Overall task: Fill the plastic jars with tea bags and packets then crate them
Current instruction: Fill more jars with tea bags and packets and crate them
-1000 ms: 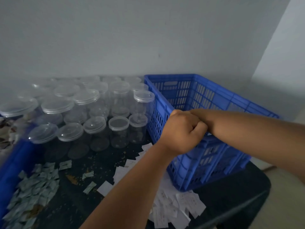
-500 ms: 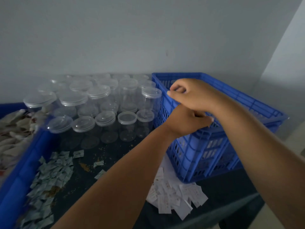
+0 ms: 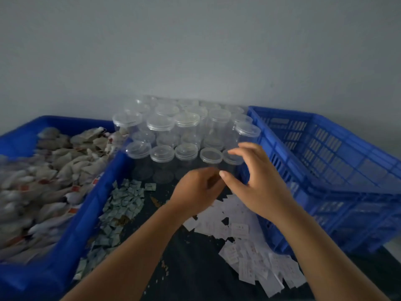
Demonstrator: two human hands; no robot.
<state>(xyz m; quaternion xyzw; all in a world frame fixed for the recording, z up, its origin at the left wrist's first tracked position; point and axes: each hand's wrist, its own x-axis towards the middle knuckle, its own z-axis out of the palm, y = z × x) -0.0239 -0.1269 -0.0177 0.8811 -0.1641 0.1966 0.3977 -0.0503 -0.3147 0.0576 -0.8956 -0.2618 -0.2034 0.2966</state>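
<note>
Plastic jars (image 3: 186, 135) — clear, lidded, seemingly empty — stand clustered at the back of a dark table (image 3: 195, 261), between a blue bin (image 3: 86, 218) of tea bags (image 3: 54, 170) on my left and a blue crate (image 3: 325, 192) on my right. My right hand (image 3: 260, 187) hovers, fingers spread wide, around the front jar (image 3: 232, 158) nearest the crate, not gripping it. My left hand (image 3: 195, 192) sits just beside, fingers curled and blurred; I cannot tell whether it holds anything. I judge filling has barely begun: next I must grasp this jar and remove its lid. Loose greenish packets (image 3: 123, 200) and white packets (image 3: 238, 231) litter the table. A bare grey wall (image 3: 195, 51) rises behind.
</note>
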